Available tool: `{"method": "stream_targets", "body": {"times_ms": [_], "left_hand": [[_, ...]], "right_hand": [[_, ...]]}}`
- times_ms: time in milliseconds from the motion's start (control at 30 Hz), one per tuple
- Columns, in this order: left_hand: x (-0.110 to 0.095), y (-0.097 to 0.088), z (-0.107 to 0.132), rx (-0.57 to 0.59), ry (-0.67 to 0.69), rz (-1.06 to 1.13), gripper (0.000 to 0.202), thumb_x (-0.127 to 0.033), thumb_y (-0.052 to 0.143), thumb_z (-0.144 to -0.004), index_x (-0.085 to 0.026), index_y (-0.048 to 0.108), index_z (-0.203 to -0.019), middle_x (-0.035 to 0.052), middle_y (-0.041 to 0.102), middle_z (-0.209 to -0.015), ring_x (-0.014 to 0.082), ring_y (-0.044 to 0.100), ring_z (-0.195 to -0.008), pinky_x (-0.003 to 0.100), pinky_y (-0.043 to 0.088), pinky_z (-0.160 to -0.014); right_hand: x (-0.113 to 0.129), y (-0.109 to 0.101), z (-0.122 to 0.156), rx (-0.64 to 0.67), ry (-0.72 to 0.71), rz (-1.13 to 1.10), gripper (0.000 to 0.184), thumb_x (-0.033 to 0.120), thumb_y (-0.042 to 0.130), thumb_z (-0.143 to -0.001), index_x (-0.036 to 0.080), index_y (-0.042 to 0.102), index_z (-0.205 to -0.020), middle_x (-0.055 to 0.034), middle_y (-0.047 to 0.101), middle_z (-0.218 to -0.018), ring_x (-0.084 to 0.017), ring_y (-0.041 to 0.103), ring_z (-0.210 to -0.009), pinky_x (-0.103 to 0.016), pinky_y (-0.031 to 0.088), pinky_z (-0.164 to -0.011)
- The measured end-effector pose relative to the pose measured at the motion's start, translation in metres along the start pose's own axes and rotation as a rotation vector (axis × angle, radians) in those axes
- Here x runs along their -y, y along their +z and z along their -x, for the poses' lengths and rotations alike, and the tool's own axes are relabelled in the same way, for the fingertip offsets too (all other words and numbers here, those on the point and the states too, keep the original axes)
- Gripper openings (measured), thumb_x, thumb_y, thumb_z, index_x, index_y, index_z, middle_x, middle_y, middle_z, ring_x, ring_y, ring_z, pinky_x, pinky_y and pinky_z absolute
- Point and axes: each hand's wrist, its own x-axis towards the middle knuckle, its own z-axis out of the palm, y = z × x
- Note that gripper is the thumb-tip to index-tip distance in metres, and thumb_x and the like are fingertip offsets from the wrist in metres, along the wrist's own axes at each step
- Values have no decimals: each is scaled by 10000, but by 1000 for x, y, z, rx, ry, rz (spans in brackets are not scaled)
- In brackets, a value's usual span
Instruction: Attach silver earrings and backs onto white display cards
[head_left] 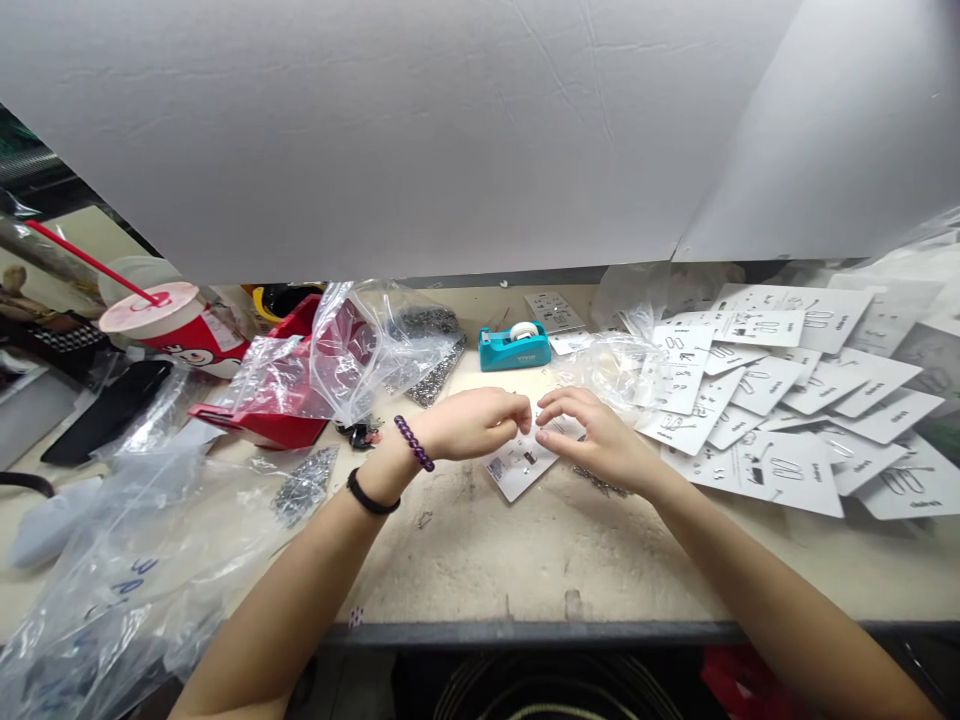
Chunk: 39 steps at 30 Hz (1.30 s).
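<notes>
A white earring card (517, 478) lies tilted on the table under both hands, with small metal pieces on it. My left hand (474, 422) is above its left part, fingers curled and pressed together; whatever may be between the fingertips is too small to make out. Over the right part hovers my right hand (592, 440), thumb and fingers curved and apart, holding nothing that I can see. A teal tape dispenser (514, 350) with a white roll stands just behind the hands. Small metal pieces (600, 482) lie partly hidden below my right hand.
Finished-looking cards with jewellery (776, 470) overlap in a pile at right. Clear plastic bags (360, 350), a red scoop-like tray (277, 430), a red-and-white cup with straw (180, 325) and a black phone (109, 410) crowd the left. A white panel (420, 140) rises behind.
</notes>
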Motion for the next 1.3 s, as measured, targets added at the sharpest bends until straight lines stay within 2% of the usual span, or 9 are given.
{"method": "stream_targets", "body": {"times_ms": [133,300,433,600,733,900,1000,1167,1300], "left_hand": [[-2,1,-2,-52,-47,37,236,-189,367,-785,-199,595,-846,20,642,-818,154,561,-749,246,412,-656],[2,3,5,-296,-435,-110,337,-339,317,-829,-196,544,-1033,48,660,-842,200,589,-736,289,404,-594],[1,18,15,-144,-357,-220,372,-465,455,-747,-195,579,-971,86,641,-946,248,580,-859,309,421,-640],[-3,32,16,-85,-362,-196,326,-352,538,-694,-199,559,-981,90,624,-972,254,569,-880,327,422,-681],[-1,31,18,-121,-401,25,272,-321,600,-648,-185,553,-878,65,620,-869,249,571,-831,347,433,-690],[3,33,27,-188,-319,772,228,-314,568,-727,-174,454,-867,58,582,-967,188,609,-791,326,500,-657],[2,36,28,-329,-253,1101,292,-315,573,-758,-178,397,-946,80,571,-1026,194,607,-879,324,526,-671],[-9,42,21,-492,-185,1279,398,-290,565,-786,-179,322,-1081,110,585,-1066,197,598,-936,309,538,-692],[-16,49,16,-522,-175,1302,472,-268,581,-770,-181,312,-1148,121,551,-1134,192,574,-963,275,542,-668]], "right_hand": [[2,1,0,-32,-28,-26,96,161,556,-756,208,561,-672,-33,602,-903,-198,537,-921,-374,391,-851],[-1,-6,-1,-177,87,-176,91,210,539,-766,198,532,-676,-31,577,-867,-187,540,-886,-368,415,-815],[-3,-7,-2,-219,166,-338,100,277,558,-775,191,556,-722,-36,571,-878,-165,551,-841,-344,453,-775],[-2,-7,-2,-231,165,-392,106,286,590,-761,188,568,-727,-31,568,-865,-149,553,-822,-326,470,-775],[-3,-7,-2,-242,154,-399,113,283,593,-759,187,568,-705,-32,567,-849,-159,552,-827,-343,474,-778],[-1,-7,0,-371,18,-389,78,263,584,-770,218,570,-709,-27,559,-941,-190,513,-970,-417,384,-917],[4,-8,3,-495,-24,-372,69,246,590,-765,240,571,-698,-9,527,-1075,-200,435,-1120,-446,276,-1012],[7,-4,4,-203,125,-420,82,283,626,-750,230,602,-692,1,442,-1269,-229,356,-1219,-458,260,-1015],[8,4,3,-50,163,-427,102,295,604,-768,209,609,-714,-37,550,-1082,-205,501,-1059,-390,361,-930]]}}
